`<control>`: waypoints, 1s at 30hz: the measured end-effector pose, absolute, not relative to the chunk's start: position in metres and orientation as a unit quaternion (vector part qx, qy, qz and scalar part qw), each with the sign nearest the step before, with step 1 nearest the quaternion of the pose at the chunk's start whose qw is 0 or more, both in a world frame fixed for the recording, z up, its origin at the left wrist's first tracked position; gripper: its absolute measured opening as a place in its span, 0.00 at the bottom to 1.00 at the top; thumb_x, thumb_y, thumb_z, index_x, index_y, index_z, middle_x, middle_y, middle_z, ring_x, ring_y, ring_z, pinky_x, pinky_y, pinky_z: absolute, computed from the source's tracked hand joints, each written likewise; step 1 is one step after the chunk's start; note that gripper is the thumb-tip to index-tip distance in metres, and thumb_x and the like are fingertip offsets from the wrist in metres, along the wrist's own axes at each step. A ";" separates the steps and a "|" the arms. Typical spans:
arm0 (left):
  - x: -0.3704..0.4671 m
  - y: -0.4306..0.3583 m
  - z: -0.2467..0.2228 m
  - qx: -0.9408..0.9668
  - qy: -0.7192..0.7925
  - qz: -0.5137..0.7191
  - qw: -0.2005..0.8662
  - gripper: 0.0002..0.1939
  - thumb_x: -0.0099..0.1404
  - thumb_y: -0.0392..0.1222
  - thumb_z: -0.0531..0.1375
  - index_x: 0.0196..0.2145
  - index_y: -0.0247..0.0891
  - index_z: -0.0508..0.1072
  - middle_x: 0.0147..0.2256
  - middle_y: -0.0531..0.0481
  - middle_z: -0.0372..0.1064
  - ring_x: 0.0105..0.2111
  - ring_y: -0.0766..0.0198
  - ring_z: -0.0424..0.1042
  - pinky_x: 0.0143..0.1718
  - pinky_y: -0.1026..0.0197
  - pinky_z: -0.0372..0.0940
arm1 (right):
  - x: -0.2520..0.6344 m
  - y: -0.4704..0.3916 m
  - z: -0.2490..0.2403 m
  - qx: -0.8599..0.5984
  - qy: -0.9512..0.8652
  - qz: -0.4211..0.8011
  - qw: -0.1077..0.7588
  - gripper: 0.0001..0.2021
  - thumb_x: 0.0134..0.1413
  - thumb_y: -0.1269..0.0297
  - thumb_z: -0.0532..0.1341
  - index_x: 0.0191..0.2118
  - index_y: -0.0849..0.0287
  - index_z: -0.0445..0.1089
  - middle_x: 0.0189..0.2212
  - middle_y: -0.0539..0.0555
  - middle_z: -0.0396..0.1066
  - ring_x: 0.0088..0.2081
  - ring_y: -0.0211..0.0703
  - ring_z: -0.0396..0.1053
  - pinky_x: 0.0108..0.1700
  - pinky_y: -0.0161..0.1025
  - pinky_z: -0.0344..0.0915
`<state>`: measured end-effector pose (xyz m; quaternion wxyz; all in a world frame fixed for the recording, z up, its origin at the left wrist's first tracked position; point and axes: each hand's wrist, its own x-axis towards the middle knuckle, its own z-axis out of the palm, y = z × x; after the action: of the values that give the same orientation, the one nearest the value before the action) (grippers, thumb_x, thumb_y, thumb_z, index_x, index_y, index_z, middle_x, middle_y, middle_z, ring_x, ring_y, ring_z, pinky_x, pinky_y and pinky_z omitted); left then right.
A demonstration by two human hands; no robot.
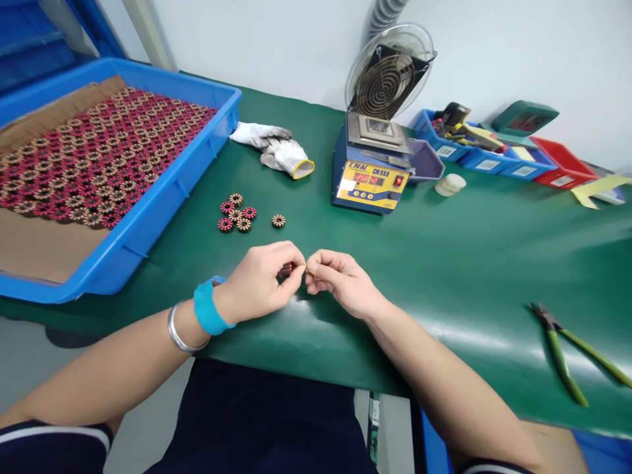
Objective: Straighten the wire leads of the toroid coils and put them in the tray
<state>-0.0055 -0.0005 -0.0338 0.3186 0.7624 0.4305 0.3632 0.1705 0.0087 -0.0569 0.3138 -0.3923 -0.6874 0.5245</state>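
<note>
1. Head view: two bare hands meet above a green bench mat (494,263), fingertips almost touching, near the bench's front edge.

2. The left hand (266,280), a turquoise band (208,309) and a silver bangle (176,329) at its wrist, grips a small dark piece with reddish parts (285,270) between thumb and fingers, which partly hide it.

3. The right hand (343,283) closes thumb and forefinger in a pinch beside the left fingertips; whether anything fine lies between them is too small to tell.

4. Just beyond the left hand, a single tan-wound ring (278,220) lies apart from a cluster of red-wound and tan-wound rings (236,215) on the mat.

5. At left, a large blue tray (123,263) holds rows of similar rings (113,148) over brown board.

6. White gloves (281,150), one cuff edged in yellow, rest between the tray and a blue-and-yellow bench unit (368,184) with red lit digits; a round fan (385,85) stands behind it.

7. To the right of the unit sit a white round container (450,185), blue bins (486,160) and a red bin (565,161).

8. Green-handled cutters (555,332) lie with handles spread at far right.
</note>
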 end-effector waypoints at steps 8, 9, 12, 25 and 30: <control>-0.008 0.013 -0.033 0.569 0.479 0.292 0.602 0.07 0.58 0.39 0.58 0.25 0.34 0.69 0.22 0.50 0.70 0.21 0.68 0.68 0.21 0.67 0.66 | 0.178 0.012 -0.056 -0.292 -0.897 -0.014 0.332 0.05 0.61 0.70 0.55 0.35 0.60 0.68 0.35 0.57 0.75 0.32 0.40 0.68 0.32 0.38 0.58; -0.008 0.012 -0.034 0.596 0.473 0.300 0.575 0.07 0.58 0.39 0.57 0.25 0.34 0.69 0.22 0.50 0.70 0.20 0.68 0.67 0.21 0.66 0.65 | 0.176 0.012 -0.056 -0.305 -0.893 0.019 0.329 0.07 0.61 0.69 0.54 0.33 0.59 0.67 0.33 0.56 0.74 0.31 0.39 0.67 0.33 0.38 0.58; -0.006 0.005 -0.038 0.735 0.433 0.355 0.383 0.06 0.58 0.36 0.56 0.24 0.35 0.69 0.23 0.49 0.69 0.23 0.68 0.65 0.26 0.64 0.63 | 0.172 0.011 -0.055 -0.379 -0.809 0.301 0.334 0.09 0.58 0.66 0.53 0.27 0.58 0.62 0.25 0.51 0.68 0.27 0.37 0.64 0.31 0.36 0.60; -0.006 0.016 -0.043 0.579 0.506 0.368 0.524 0.12 0.60 0.45 0.57 0.30 0.33 0.74 0.19 0.54 0.61 0.20 0.70 0.59 0.21 0.66 0.53 | 0.174 0.017 -0.059 -0.444 -0.721 0.384 0.368 0.06 0.49 0.63 0.60 0.32 0.59 0.67 0.23 0.47 0.66 0.22 0.33 0.61 0.26 0.33 0.60; -0.008 0.015 -0.042 0.522 0.513 0.347 0.587 0.21 0.59 0.43 0.53 0.45 0.31 0.76 0.22 0.52 0.63 0.21 0.68 0.59 0.23 0.63 0.56 | 0.171 0.013 -0.066 -0.426 -0.744 0.361 0.367 0.09 0.48 0.62 0.64 0.34 0.60 0.67 0.25 0.48 0.68 0.24 0.33 0.63 0.28 0.33 0.62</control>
<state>-0.0080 0.0147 -0.0416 0.5871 0.5217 0.5128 0.3466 0.1710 0.0133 -0.0661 0.3668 -0.4255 -0.7444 0.3610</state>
